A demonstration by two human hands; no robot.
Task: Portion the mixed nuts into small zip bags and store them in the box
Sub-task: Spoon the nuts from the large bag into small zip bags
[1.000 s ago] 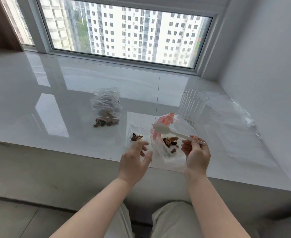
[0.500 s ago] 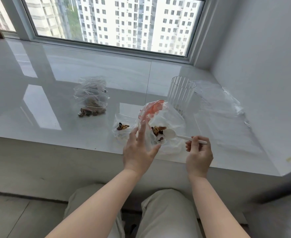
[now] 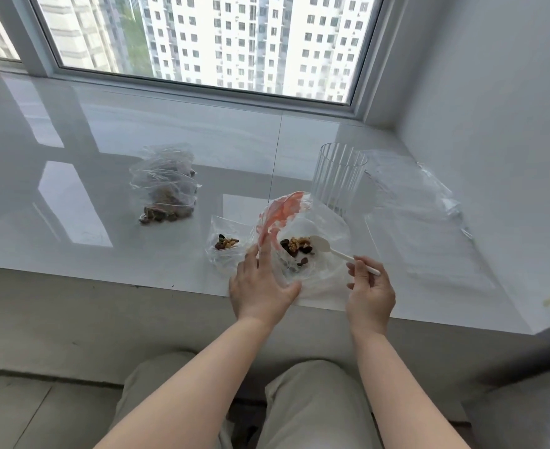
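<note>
A large clear bag with a red-printed top (image 3: 319, 228) lies open on the white sill, mixed nuts (image 3: 296, 246) inside it. My left hand (image 3: 260, 286) grips the bag's left side. My right hand (image 3: 369, 288) pinches the handle of a white plastic spoon (image 3: 332, 251), whose bowl sits inside the bag beside the nuts. Just left of the big bag, a small zip bag (image 3: 225, 246) holds a few nuts. Further left is a pile of filled small bags (image 3: 165, 186).
A clear ribbed cylindrical container (image 3: 338, 176) stands behind the big bag. Flat empty clear bags (image 3: 422, 215) lie to the right, near the white wall. The sill's front edge (image 3: 137, 283) runs just before my hands; my knees are below.
My left hand has moved right and taken hold of the big bag's side. The spoon has dropped from above the bag into it, next to the nuts. The camera shifted.
</note>
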